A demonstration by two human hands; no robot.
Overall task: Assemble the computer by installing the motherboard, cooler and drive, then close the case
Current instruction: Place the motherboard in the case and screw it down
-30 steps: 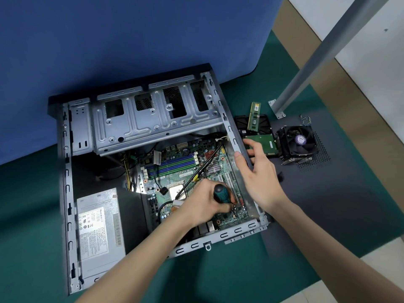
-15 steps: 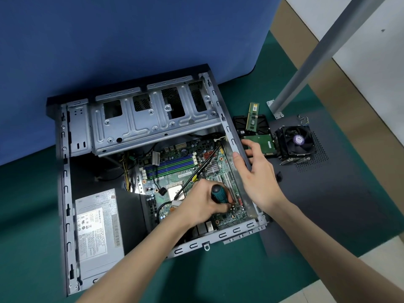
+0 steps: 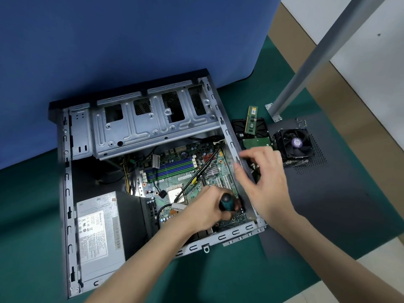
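Now left hand [image 3: 204,209] grips screwdriver [image 3: 227,202] over the motherboard [image 3: 175,174]

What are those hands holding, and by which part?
The left hand grips the screwdriver by its teal handle. The right hand, blurred over the case wall, seems to hold nothing.

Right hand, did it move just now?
Yes. The right hand drew back toward the person, away from the green circuit board beside the grey metal case.

Tip of screwdriver [image 3: 227,202] hidden beneath left hand [image 3: 205,212], right hand [image 3: 267,180] motion-blurred at fingers
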